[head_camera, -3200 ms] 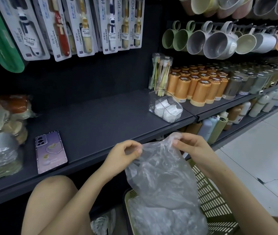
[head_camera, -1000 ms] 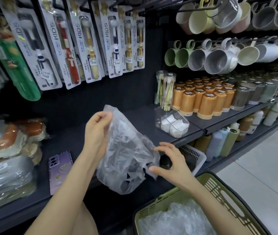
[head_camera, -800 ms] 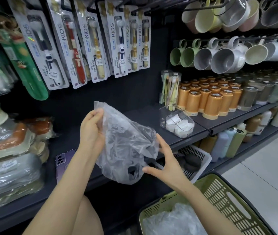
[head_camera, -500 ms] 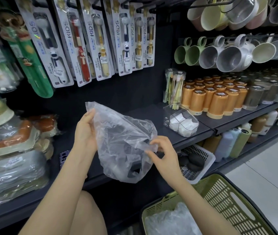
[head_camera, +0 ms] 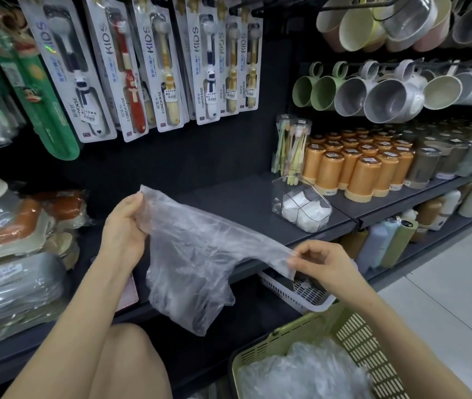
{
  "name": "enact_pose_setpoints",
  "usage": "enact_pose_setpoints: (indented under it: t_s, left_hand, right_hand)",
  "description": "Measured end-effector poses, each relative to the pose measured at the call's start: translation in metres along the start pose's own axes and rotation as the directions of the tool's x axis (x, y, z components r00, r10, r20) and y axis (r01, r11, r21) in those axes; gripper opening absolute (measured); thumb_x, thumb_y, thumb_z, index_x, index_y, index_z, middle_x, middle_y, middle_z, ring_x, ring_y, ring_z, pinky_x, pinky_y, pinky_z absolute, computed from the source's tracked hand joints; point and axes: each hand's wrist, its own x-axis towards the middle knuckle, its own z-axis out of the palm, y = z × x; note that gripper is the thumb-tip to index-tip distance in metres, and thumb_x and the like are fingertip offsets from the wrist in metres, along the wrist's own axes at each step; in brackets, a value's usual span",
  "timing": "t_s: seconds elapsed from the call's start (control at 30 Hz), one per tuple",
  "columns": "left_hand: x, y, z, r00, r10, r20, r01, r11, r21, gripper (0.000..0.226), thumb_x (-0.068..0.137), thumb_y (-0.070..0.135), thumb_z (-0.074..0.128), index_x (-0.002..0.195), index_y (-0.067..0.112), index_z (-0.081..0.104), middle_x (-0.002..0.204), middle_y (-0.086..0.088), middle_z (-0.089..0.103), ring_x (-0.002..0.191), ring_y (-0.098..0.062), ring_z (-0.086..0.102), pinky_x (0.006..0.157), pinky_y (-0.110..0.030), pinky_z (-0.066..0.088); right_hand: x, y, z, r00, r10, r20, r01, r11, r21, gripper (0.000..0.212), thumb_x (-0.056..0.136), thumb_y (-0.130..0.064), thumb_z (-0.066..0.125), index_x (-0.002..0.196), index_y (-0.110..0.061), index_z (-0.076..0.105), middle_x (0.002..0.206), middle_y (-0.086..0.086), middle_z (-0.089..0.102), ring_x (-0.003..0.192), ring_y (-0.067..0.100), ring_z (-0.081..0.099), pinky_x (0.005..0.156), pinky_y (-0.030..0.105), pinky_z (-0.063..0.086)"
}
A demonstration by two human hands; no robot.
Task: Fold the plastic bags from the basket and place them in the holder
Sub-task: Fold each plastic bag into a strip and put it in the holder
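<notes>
A clear plastic bag [head_camera: 197,254] hangs stretched between my hands in front of the dark shelf [head_camera: 237,205]. My left hand [head_camera: 124,228] grips one upper corner, up and to the left. My right hand [head_camera: 321,260] pinches the other end, lower and to the right. The bag's body sags below the stretched edge. A green slotted basket [head_camera: 352,335] stands at the bottom right with several more clear bags [head_camera: 301,372] in it. A clear divided holder [head_camera: 301,205] with folded white bags sits at the shelf's front edge.
Orange canisters [head_camera: 352,168] stand right of the holder. Mugs [head_camera: 381,96] hang above them, and toothbrush packs [head_camera: 142,67] hang at the back. Wrapped bowls [head_camera: 13,240] are stacked at the left. A white basket [head_camera: 295,289] sits on the lower shelf. My knee [head_camera: 125,361] is below the bag.
My right hand has drawn its end of the bag out to the right and down. The bag went from bunched to stretched between my hands. My left hand stayed about where it was.
</notes>
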Motion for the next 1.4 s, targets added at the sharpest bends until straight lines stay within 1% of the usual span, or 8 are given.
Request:
enact_pose_setpoints:
  t_s: [0.2, 0.4, 0.53, 0.67, 0.8, 1.07, 1.23, 1.4]
  left_hand:
    - [0.005, -0.003, 0.007, 0.975, 0.108, -0.194, -0.072, 0.980, 0.184, 0.013, 0.095, 0.019, 0.060, 0.084, 0.023, 0.066, 0.091, 0.006, 0.065, 0.090, -0.009, 0.060, 0.076, -0.021, 0.049]
    - [0.006, -0.007, 0.009, 0.975, 0.150, -0.162, -0.101, 0.956, 0.277, 0.011, 0.093, 0.022, 0.062, 0.085, 0.019, 0.070, 0.095, 0.002, 0.068, 0.095, -0.015, 0.063, 0.087, -0.031, 0.051]
    - [0.004, -0.012, 0.012, 0.988, 0.044, -0.149, -0.012, 0.978, 0.208, 0.014, 0.096, 0.020, 0.059, 0.084, 0.017, 0.067, 0.094, 0.000, 0.067, 0.089, -0.014, 0.063, 0.086, -0.030, 0.052]
    - [0.004, -0.012, 0.008, 0.981, -0.034, -0.190, 0.055, 0.993, 0.105, 0.017, 0.096, 0.016, 0.057, 0.081, 0.016, 0.063, 0.084, 0.000, 0.065, 0.078, -0.011, 0.061, 0.079, -0.028, 0.053]
    - [0.004, -0.012, -0.001, 0.986, -0.039, -0.162, 0.062, 0.988, 0.141, 0.018, 0.096, 0.014, 0.056, 0.081, 0.016, 0.064, 0.073, 0.003, 0.063, 0.069, -0.009, 0.059, 0.070, -0.025, 0.050]
    - [0.004, -0.019, 0.004, 0.972, 0.120, -0.201, -0.025, 0.907, 0.421, 0.012, 0.098, 0.015, 0.053, 0.089, 0.014, 0.061, 0.081, 0.003, 0.059, 0.073, -0.009, 0.054, 0.064, -0.019, 0.046]
    - [0.018, -0.029, 0.015, 0.917, 0.391, -0.081, -0.193, 0.611, 0.768, 0.016, 0.103, 0.024, 0.041, 0.097, 0.010, 0.046, 0.073, 0.000, 0.050, 0.062, -0.013, 0.046, 0.056, -0.025, 0.038]
    - [0.062, -0.052, 0.021, 0.909, 0.300, -0.290, 0.040, 0.629, 0.776, 0.018, 0.103, 0.017, 0.035, 0.105, 0.003, 0.046, 0.088, -0.010, 0.055, 0.083, -0.028, 0.054, 0.070, -0.034, 0.042]
  right_hand:
    - [-0.006, -0.009, -0.018, 0.991, 0.053, 0.119, -0.051, 0.999, -0.016, 0.031, 0.069, -0.035, 0.083, 0.070, -0.008, 0.067, 0.084, 0.011, 0.070, 0.074, 0.022, 0.063, 0.072, 0.034, 0.051]
    - [-0.006, -0.027, -0.015, 0.994, -0.110, -0.001, 0.105, 0.946, 0.307, 0.038, 0.046, -0.045, 0.092, 0.060, -0.020, 0.067, 0.104, 0.000, 0.070, 0.102, 0.017, 0.063, 0.084, 0.026, 0.052]
    - [0.001, -0.037, -0.013, 0.985, -0.151, 0.083, 0.105, 0.908, 0.406, 0.035, 0.050, -0.036, 0.092, 0.065, -0.018, 0.066, 0.074, 0.001, 0.063, 0.070, 0.015, 0.059, 0.067, 0.021, 0.049]
    - [0.004, -0.040, -0.013, 0.991, -0.085, 0.106, 0.061, 0.974, 0.219, 0.016, 0.073, -0.024, 0.080, 0.073, -0.015, 0.066, 0.060, 0.003, 0.056, 0.054, 0.013, 0.052, 0.055, 0.018, 0.045]
    - [0.009, -0.036, -0.016, 1.000, -0.010, 0.004, 0.010, 1.000, 0.028, 0.012, 0.082, -0.022, 0.068, 0.084, -0.010, 0.068, 0.063, 0.015, 0.047, 0.055, 0.018, 0.044, 0.054, 0.016, 0.041]
    - [0.026, -0.040, -0.019, 0.957, 0.156, -0.244, -0.100, 0.969, 0.226, 0.015, 0.084, 0.004, 0.065, 0.093, -0.008, 0.062, 0.048, 0.000, 0.053, 0.042, 0.010, 0.043, 0.043, 0.018, 0.034]
    - [0.080, -0.056, -0.025, 0.888, 0.114, -0.446, -0.004, 0.970, 0.241, 0.026, 0.085, -0.003, 0.069, 0.107, -0.015, 0.062, 0.082, 0.000, 0.065, 0.067, 0.011, 0.057, 0.053, 0.020, 0.046]
    - [0.104, -0.049, -0.001, 0.889, -0.070, -0.452, 0.052, 0.997, -0.053, 0.039, 0.089, -0.027, 0.067, 0.125, -0.024, 0.053, 0.114, 0.000, 0.060, 0.099, 0.010, 0.059, 0.073, 0.013, 0.049]
